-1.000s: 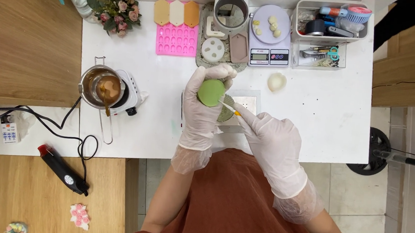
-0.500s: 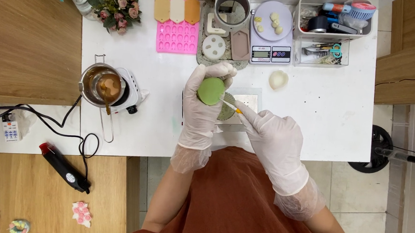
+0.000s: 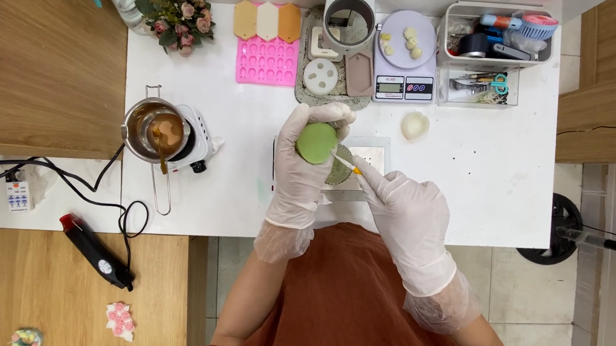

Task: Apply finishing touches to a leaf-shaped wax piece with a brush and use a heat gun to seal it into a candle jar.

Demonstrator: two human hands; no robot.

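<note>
A round green piece (image 3: 316,143) sits mid-desk in the left hand's (image 3: 301,172) closed grip. At four o'clock, the right hand (image 3: 405,214) pinches a thin stick (image 3: 346,163), perhaps a brush. The white desk (image 3: 479,176) carries a pink mould (image 3: 267,60) at eleven o'clock and a scale (image 3: 404,61) at one; wooden floor lies to the left.

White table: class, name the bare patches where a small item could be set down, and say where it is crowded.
Free: the white table right of the hands, below the clear organiser; also between the melting pot and the left hand. Crowded: the back edge, from the pink mould to the scale.
</note>
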